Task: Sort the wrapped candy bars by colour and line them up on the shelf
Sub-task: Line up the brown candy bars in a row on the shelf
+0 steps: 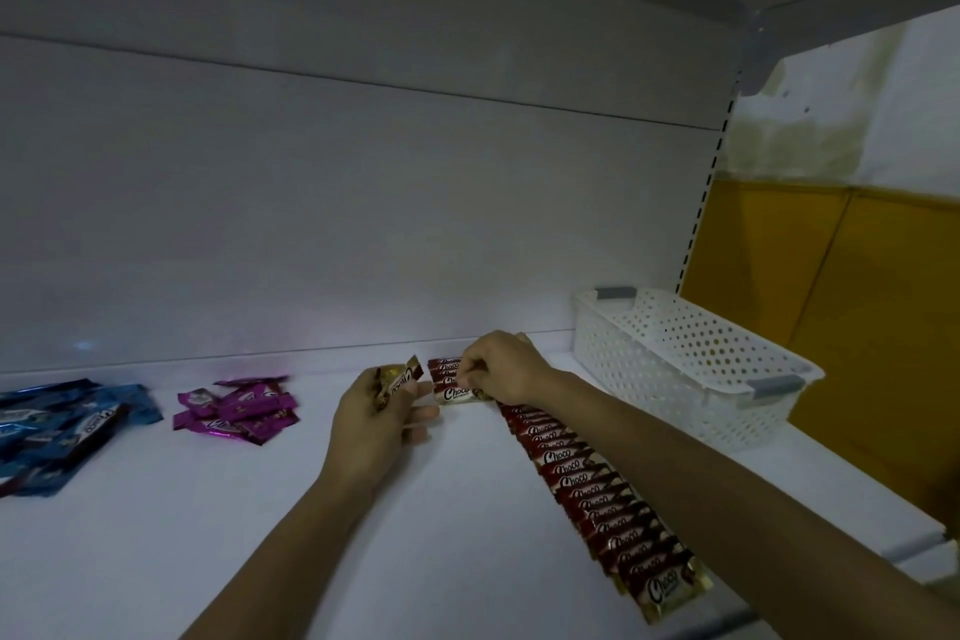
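1. Head view: shelf (260, 509) is white and mostly bare, so there is space to run each colour as its own lane. Back panel gives a stop line for the far end of a row.
2. White perforated basket (691, 369) sits at the right rear of the shelf, well clear of the work. No bars visible inside from this angle; my guess is it was the source container, parked out of the way.
3. Red row (597, 489) runs from the front edge diagonally back toward the panel, bars overlapped like shingles with logos up. Overlap packs more in and keeps faces readable. Right forearm crosses over its far part.
4. Blue pile (62, 431) at far left: loose heap, not lined up. Looks grouped by colour only.
5. Magenta pile (239, 408) sits between the blue pile and the hands, also a loose heap, apart from both neighbours.
6. Right hand (498, 369) is at the far end of the red row, fingers curled down and pinching the bars there, likely squaring the end of the lane. Exact bar gripped: cannot tell.
7. Left hand (379, 426) is half closed, thumb and fingers holding a red-and-gold bar (400, 379) lifted off the shelf, just beside the row end. Likely staged as next feed.
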The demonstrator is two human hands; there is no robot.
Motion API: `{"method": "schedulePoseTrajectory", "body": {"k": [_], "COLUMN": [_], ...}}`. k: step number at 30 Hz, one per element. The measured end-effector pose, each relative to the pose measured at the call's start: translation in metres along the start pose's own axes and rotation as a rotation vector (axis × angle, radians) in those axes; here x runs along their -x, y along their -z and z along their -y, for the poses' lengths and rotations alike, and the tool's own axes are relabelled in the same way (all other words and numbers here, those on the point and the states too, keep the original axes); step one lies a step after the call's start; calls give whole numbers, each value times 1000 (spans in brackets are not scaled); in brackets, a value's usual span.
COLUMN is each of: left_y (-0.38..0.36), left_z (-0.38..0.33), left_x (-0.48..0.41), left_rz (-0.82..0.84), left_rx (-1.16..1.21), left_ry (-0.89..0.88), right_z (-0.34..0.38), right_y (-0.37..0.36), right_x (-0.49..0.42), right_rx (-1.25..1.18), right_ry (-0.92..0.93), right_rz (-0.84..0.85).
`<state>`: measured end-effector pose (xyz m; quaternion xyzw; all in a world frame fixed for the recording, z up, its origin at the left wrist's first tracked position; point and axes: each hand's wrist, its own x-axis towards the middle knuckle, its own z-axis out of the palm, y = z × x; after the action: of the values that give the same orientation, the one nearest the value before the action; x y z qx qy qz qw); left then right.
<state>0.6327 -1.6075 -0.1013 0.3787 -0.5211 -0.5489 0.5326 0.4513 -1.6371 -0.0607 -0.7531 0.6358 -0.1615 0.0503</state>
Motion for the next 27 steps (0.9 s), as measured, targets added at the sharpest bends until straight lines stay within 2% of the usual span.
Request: {"method": "schedulePoseTrajectory", "body": {"k": [18, 27], "left_y": [0, 1], "left_z": [5, 7], "left_x": [-7, -6], "left_rz": [-19, 19], "left_rx": [-93, -138], "left_ry": [-52, -57], "right_z": [-10, -10], "right_y": [-7, -6], "right_x": [-11, -4], "right_rx": [37, 49], "right_ry": [10, -1], "right_rz": [-66, -44]}}
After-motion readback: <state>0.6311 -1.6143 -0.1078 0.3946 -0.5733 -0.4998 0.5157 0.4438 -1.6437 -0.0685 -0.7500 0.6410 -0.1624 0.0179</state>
